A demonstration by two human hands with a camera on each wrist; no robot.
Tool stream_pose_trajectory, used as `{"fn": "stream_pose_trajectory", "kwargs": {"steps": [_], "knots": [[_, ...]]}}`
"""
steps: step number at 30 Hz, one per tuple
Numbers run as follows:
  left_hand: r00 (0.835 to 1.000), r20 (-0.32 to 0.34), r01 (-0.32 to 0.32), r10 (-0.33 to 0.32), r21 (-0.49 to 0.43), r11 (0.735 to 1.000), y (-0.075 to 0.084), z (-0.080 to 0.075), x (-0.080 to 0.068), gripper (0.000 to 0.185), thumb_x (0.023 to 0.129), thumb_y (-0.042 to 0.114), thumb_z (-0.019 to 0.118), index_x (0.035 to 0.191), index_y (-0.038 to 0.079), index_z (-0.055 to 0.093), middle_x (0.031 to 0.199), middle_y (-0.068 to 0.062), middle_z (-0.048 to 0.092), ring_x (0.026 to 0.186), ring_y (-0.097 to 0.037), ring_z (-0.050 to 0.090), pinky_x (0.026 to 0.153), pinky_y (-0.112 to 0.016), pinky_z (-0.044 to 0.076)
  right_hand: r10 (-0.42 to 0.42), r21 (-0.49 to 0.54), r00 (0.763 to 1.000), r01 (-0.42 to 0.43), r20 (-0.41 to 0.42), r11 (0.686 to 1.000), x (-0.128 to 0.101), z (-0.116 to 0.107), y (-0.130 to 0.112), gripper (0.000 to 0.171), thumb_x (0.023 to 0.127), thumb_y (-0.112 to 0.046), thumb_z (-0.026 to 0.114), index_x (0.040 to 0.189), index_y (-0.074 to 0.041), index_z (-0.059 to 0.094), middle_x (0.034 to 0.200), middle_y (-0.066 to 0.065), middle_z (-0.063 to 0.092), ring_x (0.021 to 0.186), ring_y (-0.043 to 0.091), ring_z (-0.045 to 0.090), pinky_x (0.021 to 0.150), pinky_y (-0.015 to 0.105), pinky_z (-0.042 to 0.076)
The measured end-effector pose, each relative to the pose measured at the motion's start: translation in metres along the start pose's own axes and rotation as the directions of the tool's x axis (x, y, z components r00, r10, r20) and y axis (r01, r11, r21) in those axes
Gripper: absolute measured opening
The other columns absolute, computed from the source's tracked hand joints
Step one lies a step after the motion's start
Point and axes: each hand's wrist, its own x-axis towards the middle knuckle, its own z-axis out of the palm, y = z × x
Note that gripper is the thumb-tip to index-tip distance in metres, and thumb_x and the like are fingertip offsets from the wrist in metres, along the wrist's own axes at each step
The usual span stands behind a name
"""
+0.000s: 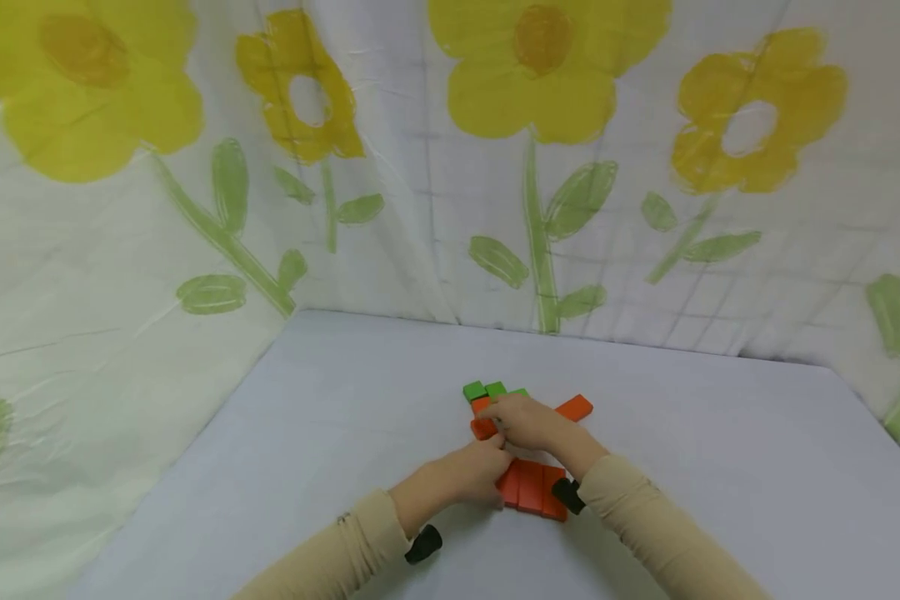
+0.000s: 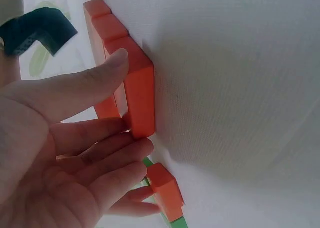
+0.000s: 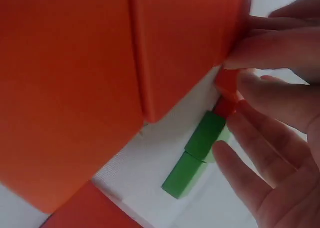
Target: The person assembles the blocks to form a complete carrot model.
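Centrally on the grey table [image 1: 720,450], both hands work a cluster of wooden blocks: the left hand [image 1: 474,472], fingers straight, thumb laid along the edge, rests against the row of orange blocks [image 1: 531,488] lying side by side nearest the person, while the right hand [image 1: 527,421] reaches fwd. w/ fingertips pinching a small orange block [image 1: 483,428] just in front of the green blocks [image 1: 486,390]. A further orange block [image 1: 576,407] lies to the right, apart. Judged good practice: keep the left hand bracing the row so it stays flush, and seat the pinched block w/ light, level pressure to avoid nudging the green ones.

Matt orange blocks [image 1: 532,486], perhaps painted wood, on woven tablecloth [image 1: 720,467].
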Motion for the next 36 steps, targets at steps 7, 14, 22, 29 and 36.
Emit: {"fn": "stream_pose_trajectory", "kwargs": {"steps": [7,14,22,29,36], "knots": [[1.0,-0.006,-0.018,0.018,0.028,0.999,0.002,0.002,0.003,0.043,0.067,0.023,0.076,0.103,0.005,0.059,0.105,-0.003,0.049,0.076,-0.009,0.048,0.07,-0.018,0.041,0.04,-0.034,0.999,-0.04,0.002,0.999,0.001,0.007,0.004,0.03,0.079,0.0,0.057,0.107,-0.009,0.063,0.091,0.002,0.056,0.076,0.014,0.049,0.07,0.028,0.043],[1.0,0.015,0.004,-0.004,0.04,0.999,0.002,-0.001,0.003,0.043,0.068,0.024,0.076,0.102,0.006,0.058,0.099,0.0,0.047,0.075,-0.01,0.047,0.068,-0.019,0.041,0.067,-0.012,0.996,-0.068,-0.056,0.998,-0.005,0.006,0.003,0.018,0.076,-0.01,0.065,0.094,-0.011,0.063,0.086,-0.003,0.054,0.076,0.012,0.047,0.069,0.028,0.043],[1.0,0.009,0.013,-0.012,-0.02,1.0,0.0,0.0,0.003,0.048,0.067,0.022,0.076,0.108,0.004,0.057,0.103,-0.005,0.048,0.073,-0.011,0.048,0.065,-0.019,0.042,0.125,0.189,0.964,-0.08,-0.237,0.979,-0.033,-0.011,0.007,0.03,0.067,-0.004,0.065,0.096,-0.008,0.062,0.097,0.0,0.054,0.081,0.014,0.05,0.067,0.029,0.045],[1.0,-0.005,0.002,-0.002,-0.056,0.998,-0.005,0.001,0.003,0.039,0.067,0.02,0.076,0.099,0.006,0.06,0.088,0.0,0.047,0.067,-0.009,0.044,0.059,-0.018,0.039,0.04,0.302,0.962,0.046,-0.271,0.952,-0.075,-0.008,-0.007,0.033,0.063,0.002,0.064,0.091,-0.015,0.061,0.093,-0.005,0.052,0.078,0.015,0.051,0.062,0.025,0.046],[1.0,0.01,0.004,-0.004,-0.09,0.996,-0.005,-0.001,0.004,0.035,0.068,0.017,0.075,0.097,0.006,0.059,0.084,0.002,0.043,0.065,-0.008,0.043,0.058,-0.017,0.038,-0.167,0.292,0.98,0.191,-0.106,0.937,-0.098,0.017,-0.034,0.035,0.063,-0.003,0.071,0.093,-0.018,0.06,0.094,-0.011,0.051,0.085,0.004,0.047,0.073,0.022,0.044]]}}
